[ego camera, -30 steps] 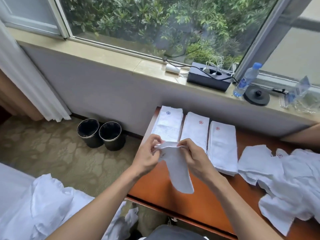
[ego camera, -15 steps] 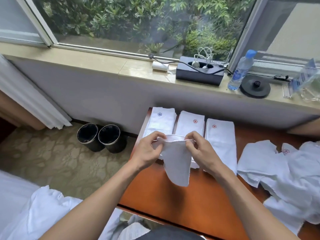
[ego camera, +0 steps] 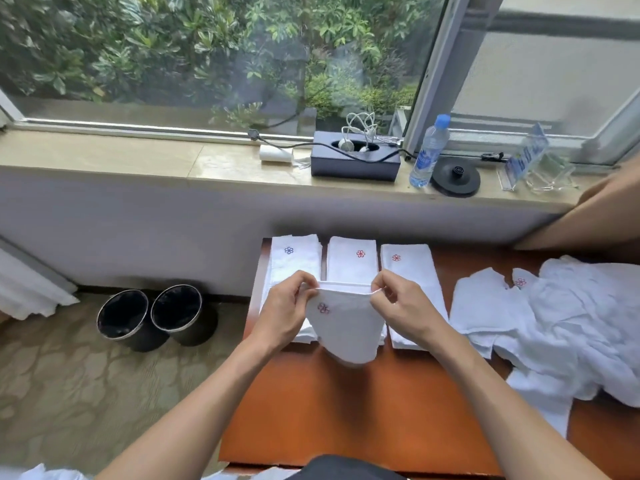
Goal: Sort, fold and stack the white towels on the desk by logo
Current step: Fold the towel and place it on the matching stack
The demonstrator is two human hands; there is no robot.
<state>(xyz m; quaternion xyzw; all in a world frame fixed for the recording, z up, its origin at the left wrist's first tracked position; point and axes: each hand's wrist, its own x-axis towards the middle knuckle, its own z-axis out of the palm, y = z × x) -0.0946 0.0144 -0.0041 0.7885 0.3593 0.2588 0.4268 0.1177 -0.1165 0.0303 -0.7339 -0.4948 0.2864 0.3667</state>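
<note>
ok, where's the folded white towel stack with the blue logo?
Head view: the blue-logo towel stack is leftmost of three, at the orange wooden desk's far-left corner, beside a red-logo stack, its near end behind the left hand.

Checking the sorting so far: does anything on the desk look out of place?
The folded stacks lie neat. Only the crumpled heap of towels at the right of the desk looks untidy and unfolded.

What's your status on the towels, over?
Left grip, right grip: both pinching top edge of small white cloth towel. Three folded white towel stacks behind it. Loose white towel heap off right, not blocking.
</note>
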